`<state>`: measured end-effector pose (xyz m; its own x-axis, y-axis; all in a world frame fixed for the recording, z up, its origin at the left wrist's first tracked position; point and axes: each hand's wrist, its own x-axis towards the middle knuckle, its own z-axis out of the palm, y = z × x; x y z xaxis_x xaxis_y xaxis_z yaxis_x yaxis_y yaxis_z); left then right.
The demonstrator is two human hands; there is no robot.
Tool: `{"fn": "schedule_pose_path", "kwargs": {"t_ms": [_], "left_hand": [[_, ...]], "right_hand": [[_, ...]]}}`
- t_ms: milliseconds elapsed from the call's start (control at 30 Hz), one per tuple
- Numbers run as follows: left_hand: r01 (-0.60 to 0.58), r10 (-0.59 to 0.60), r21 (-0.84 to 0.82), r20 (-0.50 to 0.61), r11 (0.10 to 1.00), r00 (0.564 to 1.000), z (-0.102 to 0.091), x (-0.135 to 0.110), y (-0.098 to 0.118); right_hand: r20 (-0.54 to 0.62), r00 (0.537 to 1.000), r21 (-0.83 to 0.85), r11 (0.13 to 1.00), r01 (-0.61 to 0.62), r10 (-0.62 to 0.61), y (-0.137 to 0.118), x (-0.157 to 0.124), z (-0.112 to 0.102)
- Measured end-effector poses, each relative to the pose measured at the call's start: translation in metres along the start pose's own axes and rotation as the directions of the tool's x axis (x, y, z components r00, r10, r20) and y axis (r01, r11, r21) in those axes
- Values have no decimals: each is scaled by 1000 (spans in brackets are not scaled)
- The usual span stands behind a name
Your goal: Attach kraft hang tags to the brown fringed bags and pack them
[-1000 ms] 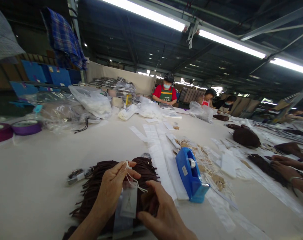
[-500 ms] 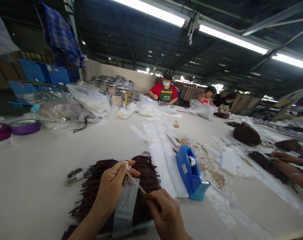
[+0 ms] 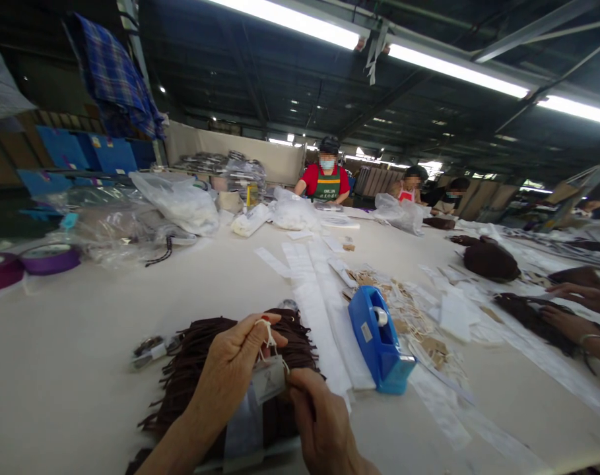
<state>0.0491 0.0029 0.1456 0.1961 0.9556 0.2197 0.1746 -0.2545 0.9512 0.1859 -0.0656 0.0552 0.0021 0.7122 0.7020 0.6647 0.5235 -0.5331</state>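
A dark brown fringed garment piece (image 3: 195,349) lies folded on the table below my hands. My left hand (image 3: 235,359) is closed over it, pinching a loop of white string (image 3: 268,336) between thumb and fingers. A small pale printed hang tag (image 3: 268,381) dangles from the string, and my right hand (image 3: 317,412) is closed at its right edge. The right fingertips are partly hidden. Beneath, a translucent strip (image 3: 244,429) lies across the brown fringe.
Right of my hands stands a blue tape dispenser (image 3: 373,336), beside a heap of stringed tags (image 3: 403,300). Purple tape rolls (image 3: 49,256) and plastic bags (image 3: 181,201) lie left. A co-worker's hands (image 3: 571,323) handle brown fabric at right; a person (image 3: 328,181) works opposite.
The pale tag has turned and moved up to the right, between my hands. My left hand has shifted slightly right with the string. The brown tag in my right fingers is now mostly hidden.
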Motion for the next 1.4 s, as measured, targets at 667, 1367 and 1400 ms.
{"fn": "schedule_pose_path", "kwargs": {"t_ms": [667, 1367, 1400], "left_hand": [[52, -45, -108, 64, 993, 997, 15, -10, -12], [110, -109, -198, 15, 974, 994, 17, -10, -17], [104, -103, -196, 11, 975, 995, 17, -10, -18]], "right_hand": [[152, 917, 403, 824, -397, 368, -15, 9, 11], [182, 850, 565, 655, -502, 495, -18, 7, 18], [166, 853, 560, 665, -495, 495, -18, 6, 20]]}}
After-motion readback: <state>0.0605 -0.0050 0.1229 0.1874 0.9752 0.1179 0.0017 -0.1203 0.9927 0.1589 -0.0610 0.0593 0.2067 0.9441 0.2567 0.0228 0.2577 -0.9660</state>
